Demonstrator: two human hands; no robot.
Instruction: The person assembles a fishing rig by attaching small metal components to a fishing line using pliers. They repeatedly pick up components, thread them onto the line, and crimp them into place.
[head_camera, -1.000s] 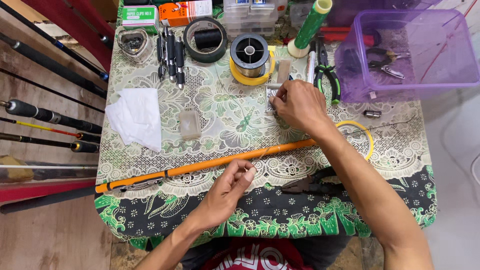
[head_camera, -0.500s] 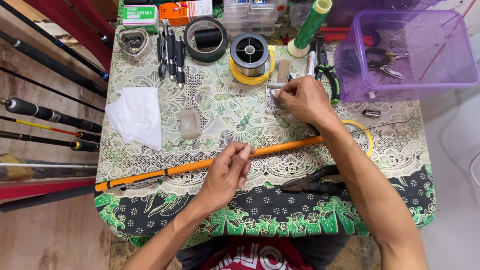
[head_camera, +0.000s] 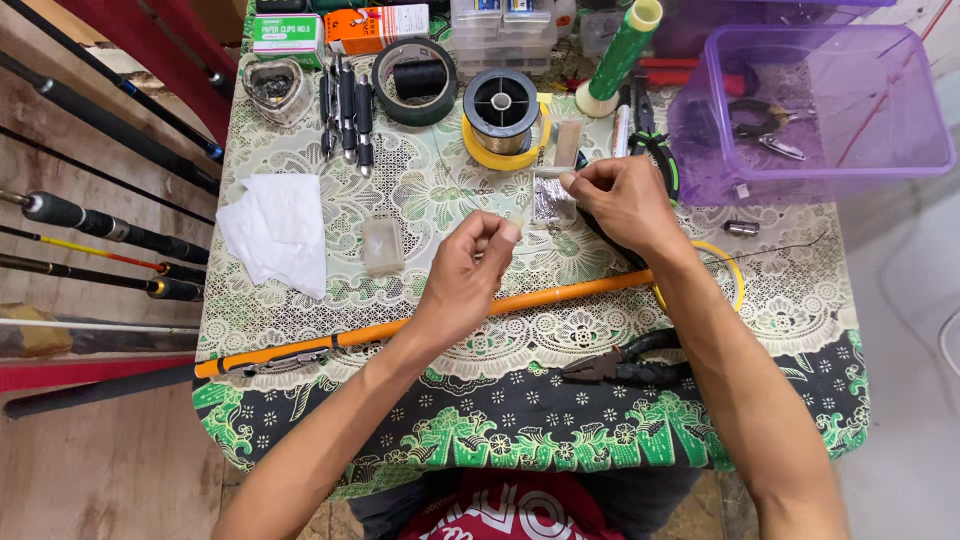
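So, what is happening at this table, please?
A person sits at a table covered with a green patterned cloth. The left hand is raised above an orange rod, its fingers pinched together. The right hand pinches at a small clear packet near a spool of line. What the fingers pinch is too small to tell. Black pliers lie by the right forearm.

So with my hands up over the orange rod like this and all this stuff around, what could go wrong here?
Three likely risks. The left hand pinches something too fine to make out; it could slip and vanish against the patterned cloth. The right forearm lies across the orange rod, so a shift might roll it off the table. The right hand works beside the line spool and small clear bag, which a nudge could displace.
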